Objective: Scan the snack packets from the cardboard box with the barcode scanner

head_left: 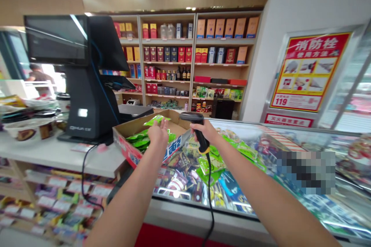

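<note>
My right hand is wrapped around the handle of a black barcode scanner, whose head points left over the glass counter. From its yellow-collared base a black cable hangs down. My left hand reaches over an open cardboard box, its fingers closed on a shiny green snack packet; the exact grip is hidden behind the fingers. Beneath that hand, more green packets lie in the box. Further green packets rest on the glass right of the box, below the scanner.
A dark cash register with screen stands on the white counter at left. The glass display case holds many small packs. Shelves of boxed goods line the back wall. Another person is far left.
</note>
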The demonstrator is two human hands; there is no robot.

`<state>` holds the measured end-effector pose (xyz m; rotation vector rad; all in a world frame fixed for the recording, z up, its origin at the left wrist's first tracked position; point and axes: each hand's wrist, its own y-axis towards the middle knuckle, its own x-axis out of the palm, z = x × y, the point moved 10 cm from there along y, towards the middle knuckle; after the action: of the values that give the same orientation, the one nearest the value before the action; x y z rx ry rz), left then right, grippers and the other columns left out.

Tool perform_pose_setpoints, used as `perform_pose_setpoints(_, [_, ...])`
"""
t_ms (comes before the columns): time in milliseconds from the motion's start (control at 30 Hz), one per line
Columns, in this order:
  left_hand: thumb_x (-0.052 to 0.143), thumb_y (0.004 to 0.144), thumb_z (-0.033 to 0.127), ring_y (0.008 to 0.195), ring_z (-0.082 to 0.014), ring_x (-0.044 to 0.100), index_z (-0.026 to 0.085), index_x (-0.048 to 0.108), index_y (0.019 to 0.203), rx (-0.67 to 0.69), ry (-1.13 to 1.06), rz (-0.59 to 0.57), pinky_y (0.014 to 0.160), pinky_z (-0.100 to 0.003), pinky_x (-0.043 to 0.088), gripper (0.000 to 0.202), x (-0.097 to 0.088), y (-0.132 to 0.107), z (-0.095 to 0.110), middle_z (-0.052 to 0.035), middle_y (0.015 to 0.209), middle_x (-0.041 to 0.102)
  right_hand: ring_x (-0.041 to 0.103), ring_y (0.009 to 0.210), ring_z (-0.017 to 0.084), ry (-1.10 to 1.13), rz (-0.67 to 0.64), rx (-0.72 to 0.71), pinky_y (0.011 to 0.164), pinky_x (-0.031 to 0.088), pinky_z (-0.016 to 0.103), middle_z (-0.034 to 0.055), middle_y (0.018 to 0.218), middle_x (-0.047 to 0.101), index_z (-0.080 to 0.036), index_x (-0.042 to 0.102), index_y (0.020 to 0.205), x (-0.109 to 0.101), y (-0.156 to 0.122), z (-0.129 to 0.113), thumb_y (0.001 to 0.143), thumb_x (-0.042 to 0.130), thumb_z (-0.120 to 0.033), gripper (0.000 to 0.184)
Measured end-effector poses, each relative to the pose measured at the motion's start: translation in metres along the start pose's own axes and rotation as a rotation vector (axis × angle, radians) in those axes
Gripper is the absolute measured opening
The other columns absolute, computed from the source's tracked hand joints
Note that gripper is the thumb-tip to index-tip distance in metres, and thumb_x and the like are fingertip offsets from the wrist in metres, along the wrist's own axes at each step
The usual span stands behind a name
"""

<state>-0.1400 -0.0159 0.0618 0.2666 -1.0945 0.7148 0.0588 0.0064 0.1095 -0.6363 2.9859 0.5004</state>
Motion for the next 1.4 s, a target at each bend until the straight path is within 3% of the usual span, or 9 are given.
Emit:
perform_pose_setpoints(67, [0.046,0.092,0.013,0.123,-0.0191,0.054,0.02,0.049,0.112,-0.045,-0.023,0.106,0.087,-0.031,0.056,0.022,-0.014,0.004,0.006,-0.0107,0.132,0.049,0.055,0.034,0.014,0.003,-0.007,-0.011,0.033,0.043,0.024,0.002,0.05,0.061,-0.016,0.058,0.059,0.009,0.003,-0.003,0.062,0.068,-0.038,0.024])
perform_pose_setpoints(167, [0.05,0.09,0.016,0.133,-0.0212,0.043,0.021,0.05,0.113,-0.1,-0.014,0.111,0.092,-0.032,0.054,0.023,-0.021,0.003,0.0,-0.0104,0.139,0.042,0.055,0.035,0.014,-0.005,-0.004,-0.008,0.034,0.044,0.024,0.0019,0.047,0.06,-0.016,0.058,0.059,0.011,0.0,0.001,0.064,0.066,-0.037,0.023])
perform_pose_setpoints(400, [0.057,0.082,0.015,0.097,-0.0165,0.065,0.015,0.058,0.085,-0.039,0.185,-0.266,0.081,-0.03,0.055,0.004,0.013,-0.018,-0.042,-0.0083,0.105,0.061,0.054,0.035,0.014,0.01,0.135,0.025,0.035,0.044,0.025,0.0016,0.051,0.061,-0.015,0.06,0.06,-0.037,-0.022,0.014,0.063,0.066,-0.035,0.021])
perform_pose_setpoints(600, [0.066,0.073,0.022,0.077,-0.0183,0.065,0.012,0.064,0.084,-0.074,1.054,-0.778,0.067,-0.028,0.051,0.015,0.033,-0.056,-0.146,-0.0082,0.084,0.069,0.054,0.033,0.014,0.042,0.273,0.029,0.034,0.043,0.025,0.0022,0.049,0.061,-0.014,0.061,0.062,-0.097,-0.035,0.035,0.063,0.067,-0.035,0.021])
perform_pose_setpoints(733, [0.061,0.081,0.029,0.089,-0.0234,0.066,0.013,0.065,0.08,0.236,1.717,-0.852,0.075,-0.03,0.047,0.017,0.032,-0.056,-0.184,-0.0115,0.088,0.071,0.055,0.033,0.015,0.116,0.352,0.042,0.033,0.043,0.026,0.0016,0.051,0.062,-0.014,0.062,0.066,-0.126,-0.045,0.054,0.064,0.068,-0.035,0.022])
perform_pose_setpoints(867, [0.047,0.09,0.043,0.092,-0.0258,0.066,0.014,0.066,0.077,0.33,1.964,-0.833,0.074,-0.03,0.046,0.037,0.021,-0.045,-0.205,-0.015,0.09,0.071,0.055,0.034,0.015,0.153,0.384,0.05,0.033,0.044,0.026,0.0009,0.053,0.062,-0.015,0.062,0.066,-0.141,-0.052,0.074,0.064,0.069,-0.035,0.021])
perform_pose_setpoints(1100, [0.062,0.079,0.027,0.081,-0.0191,0.064,0.017,0.061,0.073,0.35,1.877,-0.808,0.067,-0.025,0.044,0.012,0.014,-0.029,-0.21,-0.0065,0.082,0.069,0.055,0.034,0.015,0.193,0.376,0.053,0.033,0.044,0.027,0.0009,0.051,0.062,-0.016,0.062,0.068,-0.142,-0.057,0.089,0.065,0.07,-0.036,0.022])
perform_pose_setpoints(1233, [0.055,0.081,0.016,0.067,-0.0145,0.06,0.018,0.052,0.071,0.366,1.686,-0.715,0.061,-0.023,0.043,0.011,0.018,-0.012,-0.182,-0.0006,0.066,0.06,0.055,0.034,0.015,0.162,0.376,0.08,0.034,0.044,0.025,0.0014,0.046,0.06,-0.016,0.061,0.062,-0.138,-0.062,0.09,0.066,0.069,-0.037,0.023])
perform_pose_setpoints(1400, [0.048,0.086,0.021,0.046,-0.0113,0.05,0.02,0.045,0.076,0.327,1.397,-0.539,0.046,-0.022,0.04,0.01,0.012,0.006,-0.149,0.0054,0.058,0.047,0.055,0.034,0.015,0.108,0.345,0.102,0.035,0.043,0.024,0.0008,0.043,0.057,-0.017,0.059,0.055,-0.131,-0.065,0.088,0.065,0.069,-0.039,0.027])
